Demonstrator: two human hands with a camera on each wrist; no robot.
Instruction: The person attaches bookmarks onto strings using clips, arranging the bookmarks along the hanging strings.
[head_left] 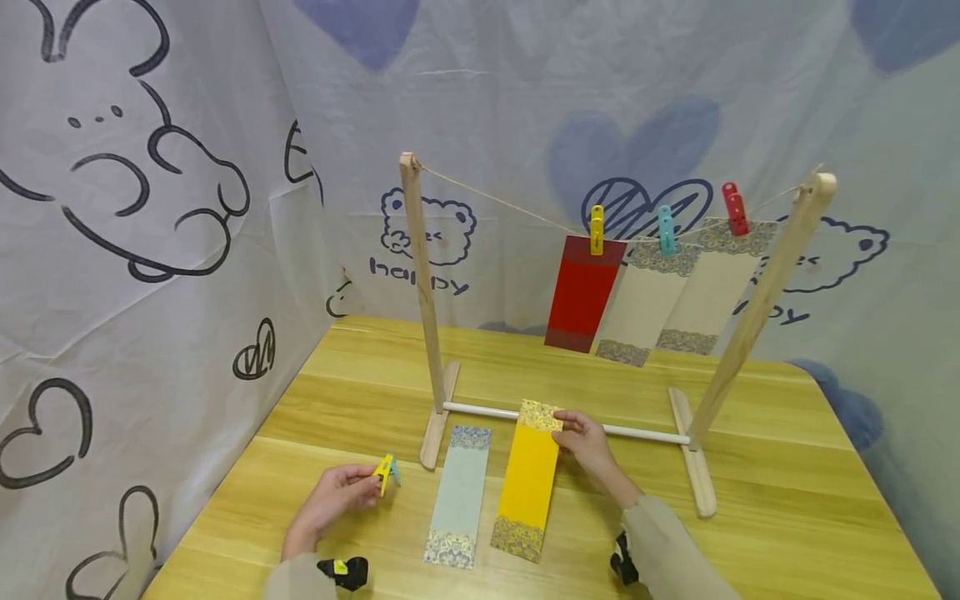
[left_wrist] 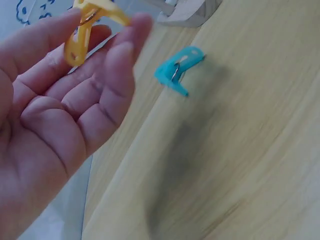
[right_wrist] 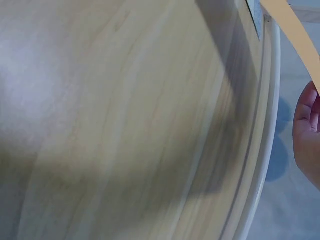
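My left hand (head_left: 336, 500) pinches a yellow clothespin (head_left: 384, 473) between thumb and fingers, above the table. In the left wrist view, a blue clothespin (left_wrist: 179, 70) lies on the wood beyond that hand. My right hand (head_left: 588, 452) holds a yellow paper strip (head_left: 528, 475) by its upper right edge, the strip raised at a tilt. Both ends of the strip carry a dark lace pattern. In the right wrist view only part of the right hand (right_wrist: 306, 135) shows, at the edge. A pale blue-green strip (head_left: 459, 496) with patterned ends lies left of the yellow one.
A wooden stand (head_left: 423, 283) with a sagging string rises behind the hands, a white rod (head_left: 645, 434) joining its feet. From the string hang a red strip (head_left: 581, 296) and two cream strips (head_left: 645, 304), under yellow, blue and red clothespins. Printed cloth (head_left: 480, 100) surrounds the table (head_left: 787, 483).
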